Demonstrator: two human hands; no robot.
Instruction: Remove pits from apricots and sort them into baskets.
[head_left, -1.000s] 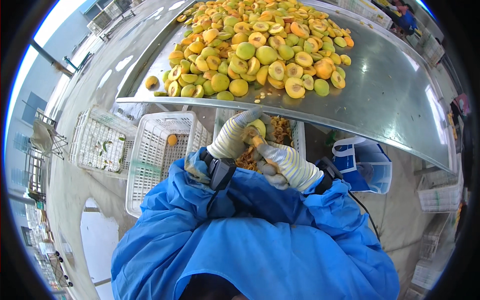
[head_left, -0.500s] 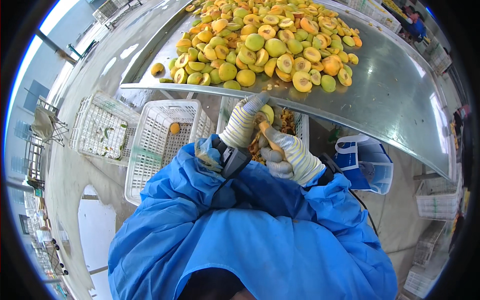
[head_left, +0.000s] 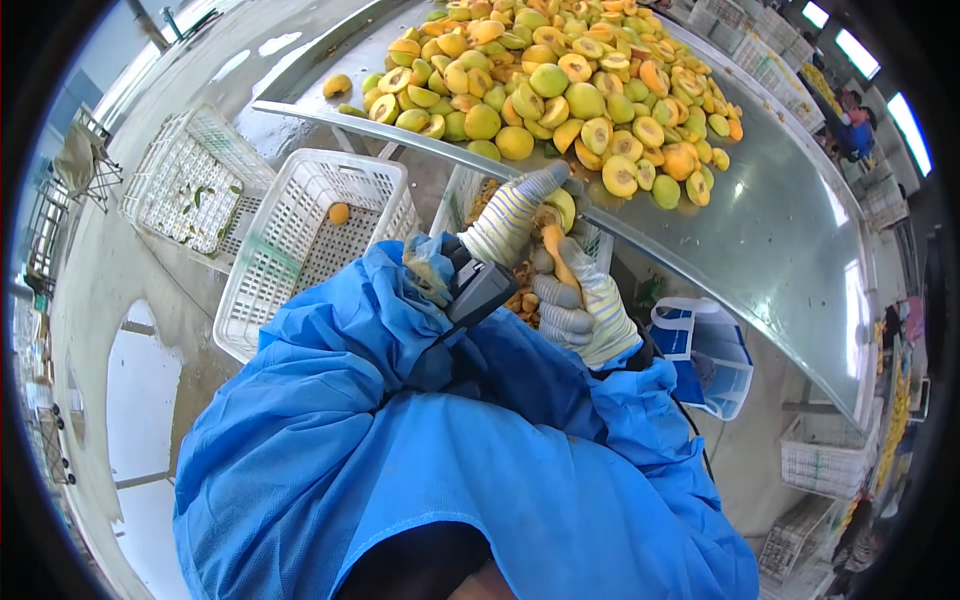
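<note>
My left hand (head_left: 505,213), in a striped glove, grips a cut yellow-green fruit half (head_left: 562,204) just beyond the metal table's front edge. My right hand (head_left: 585,313), also gloved, is closed on an orange-tan handled tool (head_left: 560,258) whose tip meets the fruit, its exact shape hidden. Beneath both hands sits a white crate (head_left: 452,190) holding brown pits and scraps (head_left: 526,300), partly covered by my arms. A large pile of whole and halved fruit (head_left: 548,78) lies on the steel table (head_left: 760,260) above.
Two white plastic crates stand at left, one (head_left: 290,260) with a lone orange fruit, another (head_left: 160,190) with leaves. A blue-and-white bag (head_left: 700,380) is at right, near more crates (head_left: 820,460). A person (head_left: 855,135) is at the far upper right. A folding chair (head_left: 85,160) stands far left.
The view has turned, shifting table and crates. Both hands have moved slightly up and right in the picture, still holding fruit and tool, with the right hand now more upright.
</note>
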